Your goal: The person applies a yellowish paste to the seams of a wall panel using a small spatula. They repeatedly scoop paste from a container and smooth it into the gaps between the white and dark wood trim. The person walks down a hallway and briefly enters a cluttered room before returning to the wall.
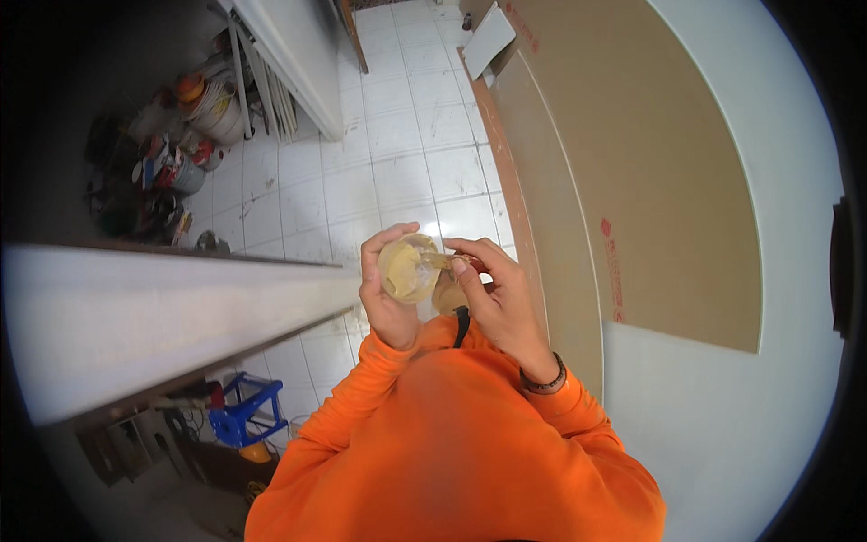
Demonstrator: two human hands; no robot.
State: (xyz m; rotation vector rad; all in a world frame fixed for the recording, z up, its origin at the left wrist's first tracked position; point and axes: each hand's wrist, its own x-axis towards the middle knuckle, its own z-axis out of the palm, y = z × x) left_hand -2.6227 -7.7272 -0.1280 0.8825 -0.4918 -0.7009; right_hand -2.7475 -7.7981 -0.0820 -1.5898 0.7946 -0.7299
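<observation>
Partly, the right hand (506,294) hides the tool (440,261) above the cup (386,276).

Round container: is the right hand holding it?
No, the left hand holds the round container while the right hand grips a tool.

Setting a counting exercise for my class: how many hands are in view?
2. The left hand holds a round, see-through cup; the right hand, beside it, grips a small tool reaching into the cup. No others show.
</observation>
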